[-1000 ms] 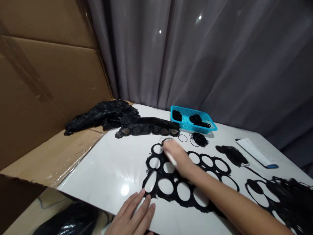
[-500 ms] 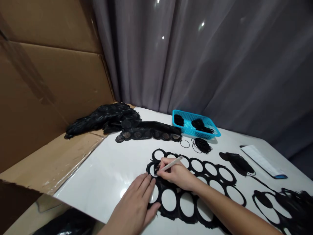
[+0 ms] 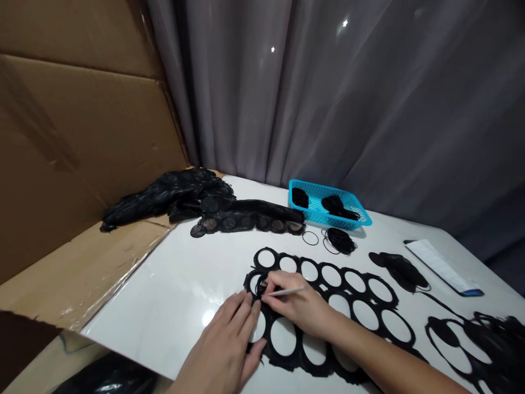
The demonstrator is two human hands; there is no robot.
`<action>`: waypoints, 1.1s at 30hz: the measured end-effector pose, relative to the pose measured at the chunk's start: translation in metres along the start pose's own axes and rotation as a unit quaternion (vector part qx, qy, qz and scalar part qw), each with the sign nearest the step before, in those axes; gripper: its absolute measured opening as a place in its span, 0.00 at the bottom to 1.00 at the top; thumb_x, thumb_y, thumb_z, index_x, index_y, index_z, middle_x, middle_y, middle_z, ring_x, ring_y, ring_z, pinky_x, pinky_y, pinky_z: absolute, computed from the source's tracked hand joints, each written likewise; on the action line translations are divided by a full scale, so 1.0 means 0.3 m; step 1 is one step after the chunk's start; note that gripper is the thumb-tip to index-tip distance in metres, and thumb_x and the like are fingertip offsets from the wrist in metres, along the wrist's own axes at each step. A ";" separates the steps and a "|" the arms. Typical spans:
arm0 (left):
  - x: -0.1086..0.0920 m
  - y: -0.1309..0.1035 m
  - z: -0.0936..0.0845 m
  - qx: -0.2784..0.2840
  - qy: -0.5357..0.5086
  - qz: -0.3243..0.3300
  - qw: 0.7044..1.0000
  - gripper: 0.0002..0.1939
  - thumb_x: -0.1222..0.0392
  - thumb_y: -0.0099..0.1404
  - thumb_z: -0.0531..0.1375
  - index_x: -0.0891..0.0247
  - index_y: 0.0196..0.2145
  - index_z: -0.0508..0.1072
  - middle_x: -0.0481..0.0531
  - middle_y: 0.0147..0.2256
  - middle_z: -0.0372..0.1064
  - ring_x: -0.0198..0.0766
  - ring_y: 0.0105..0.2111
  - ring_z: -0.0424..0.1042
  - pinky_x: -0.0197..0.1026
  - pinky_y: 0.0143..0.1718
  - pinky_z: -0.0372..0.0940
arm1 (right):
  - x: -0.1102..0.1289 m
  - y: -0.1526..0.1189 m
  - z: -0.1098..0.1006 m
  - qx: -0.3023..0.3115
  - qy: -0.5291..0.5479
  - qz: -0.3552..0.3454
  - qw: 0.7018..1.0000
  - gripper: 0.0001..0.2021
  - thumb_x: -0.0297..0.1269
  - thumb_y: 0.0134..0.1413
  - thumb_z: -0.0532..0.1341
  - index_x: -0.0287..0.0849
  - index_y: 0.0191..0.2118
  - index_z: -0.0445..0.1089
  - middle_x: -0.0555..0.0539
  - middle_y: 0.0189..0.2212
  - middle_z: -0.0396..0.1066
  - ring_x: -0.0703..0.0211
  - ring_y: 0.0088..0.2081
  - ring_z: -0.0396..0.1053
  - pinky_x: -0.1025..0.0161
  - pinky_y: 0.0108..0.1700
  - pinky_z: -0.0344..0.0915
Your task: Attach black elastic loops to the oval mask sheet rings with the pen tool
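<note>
A black sheet with rows of round openings (image 3: 298,322) lies on the white table. My left hand (image 3: 229,339) rests flat on its left edge, fingers stretched out and thumb a little apart. Pinched in my right hand (image 3: 297,301) is a thin whitish pen-like tool (image 3: 286,291). Its tip and my right fingertips are at the left opening of the middle row, just beyond my left fingertips. Fine black strands or rings (image 3: 261,284) bunch up at that opening, partly hidden by the fingers.
Behind are a blue basket (image 3: 328,220) holding black bundles, a heap of black rings (image 3: 340,241), a black strip with discs (image 3: 246,221) and a black pile (image 3: 164,194). Cardboard (image 3: 82,137) stands left. At right lie a white pad (image 3: 443,265) and black scraps (image 3: 492,345).
The tool in my right hand has tilted from pointing up and right to nearly level, and my right hand has turned and shifted slightly down. My left hand stays in place.
</note>
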State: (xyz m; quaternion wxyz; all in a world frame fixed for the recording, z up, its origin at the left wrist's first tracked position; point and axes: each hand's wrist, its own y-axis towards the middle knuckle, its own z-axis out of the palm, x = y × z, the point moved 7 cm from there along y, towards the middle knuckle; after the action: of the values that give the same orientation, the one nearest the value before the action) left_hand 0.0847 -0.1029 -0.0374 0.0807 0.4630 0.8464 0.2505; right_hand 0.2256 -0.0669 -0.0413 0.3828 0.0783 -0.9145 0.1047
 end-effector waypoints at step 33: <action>-0.056 0.072 0.047 0.036 -0.063 0.076 0.994 0.32 0.51 0.65 0.60 0.60 0.64 0.61 0.60 0.65 0.52 0.50 0.63 0.60 0.51 0.53 0.72 | -0.085 -0.128 -0.135 -0.063 0.117 0.132 0.982 0.09 0.31 0.55 0.62 0.43 0.25 0.66 0.57 0.27 0.69 0.72 0.32 0.62 0.73 0.35 0.52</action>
State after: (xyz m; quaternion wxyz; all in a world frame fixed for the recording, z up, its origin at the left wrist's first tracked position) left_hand 0.1153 -0.1020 -0.0403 0.0980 0.5436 0.8104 0.1953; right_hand 0.2796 -0.0922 -0.0269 0.4742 -0.0796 -0.8704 0.1053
